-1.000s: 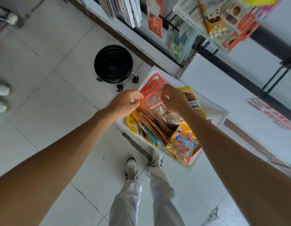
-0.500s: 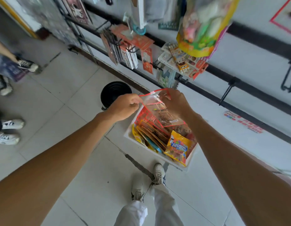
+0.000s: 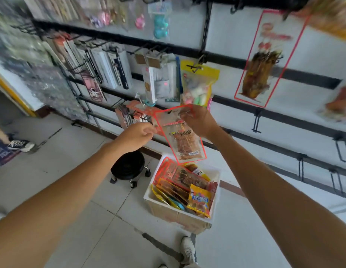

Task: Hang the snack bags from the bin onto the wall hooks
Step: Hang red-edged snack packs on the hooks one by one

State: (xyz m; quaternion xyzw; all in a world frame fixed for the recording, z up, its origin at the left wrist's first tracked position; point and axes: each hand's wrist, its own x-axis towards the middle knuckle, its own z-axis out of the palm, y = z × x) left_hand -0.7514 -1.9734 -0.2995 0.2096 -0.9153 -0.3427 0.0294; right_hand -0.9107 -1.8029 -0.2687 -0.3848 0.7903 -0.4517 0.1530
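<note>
Black stool (image 3: 127, 165) beside white bin (image 3: 174, 215).

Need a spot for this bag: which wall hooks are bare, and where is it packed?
Bare: the black hook below the hung red-edged bag, right of the right hand, and the hooks further right on the lower rail. Packed: everything from the yellow bag leftward.
</note>
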